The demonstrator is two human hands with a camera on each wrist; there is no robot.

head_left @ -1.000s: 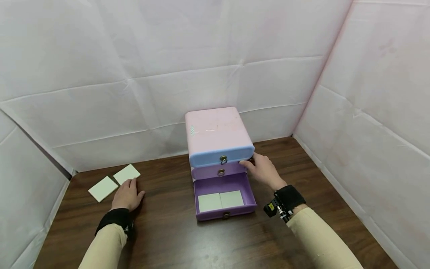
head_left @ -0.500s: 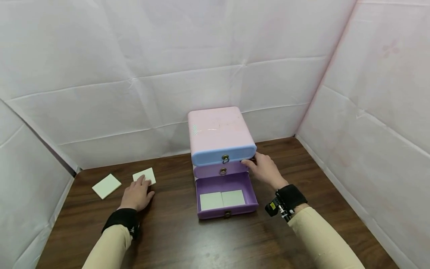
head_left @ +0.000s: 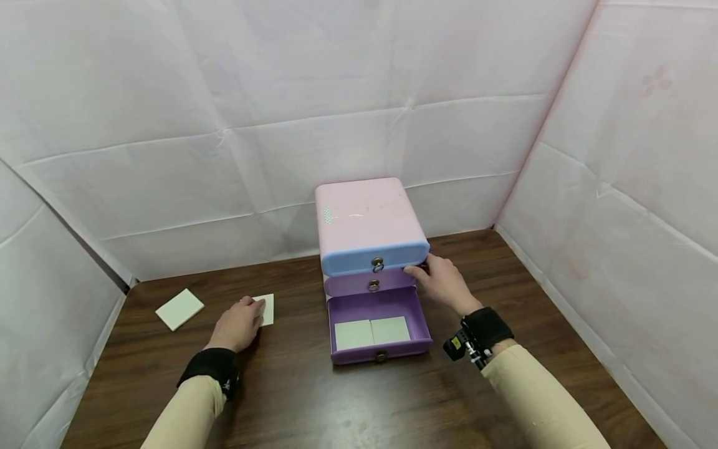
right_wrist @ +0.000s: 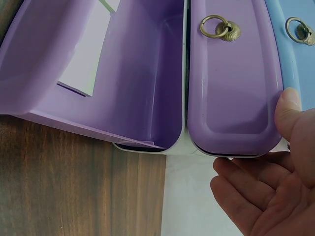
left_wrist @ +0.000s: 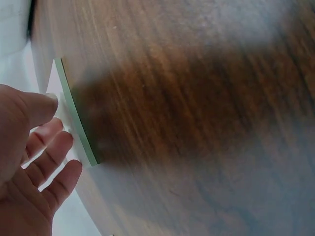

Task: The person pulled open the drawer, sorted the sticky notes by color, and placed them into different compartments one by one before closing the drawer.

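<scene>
A pink drawer cabinet (head_left: 361,215) stands at the back of the wooden table (head_left: 348,399). Its blue top drawer (head_left: 392,257) and purple middle drawer (right_wrist: 231,83) are closed. The purple bottom drawer (head_left: 417,324) is pulled out, with two pale green cards (head_left: 370,332) lying flat inside. My right hand (head_left: 426,271) rests against the cabinet's right side, thumb (right_wrist: 290,110) on the middle drawer's end, fingers relaxed. Left of the cabinet, my left hand (head_left: 249,312) pinches a pale green card (left_wrist: 74,123) between thumb and fingers, just above the table.
Another pale green card (head_left: 179,308) lies flat near the table's left edge. White fabric walls (head_left: 617,187) close in the table at the back and on both sides. Bare wood stretches in front of the open drawer.
My left hand has carried one card from the far left towards the cabinet, leaving the other card behind. The right hand has stayed on the cabinet's side.
</scene>
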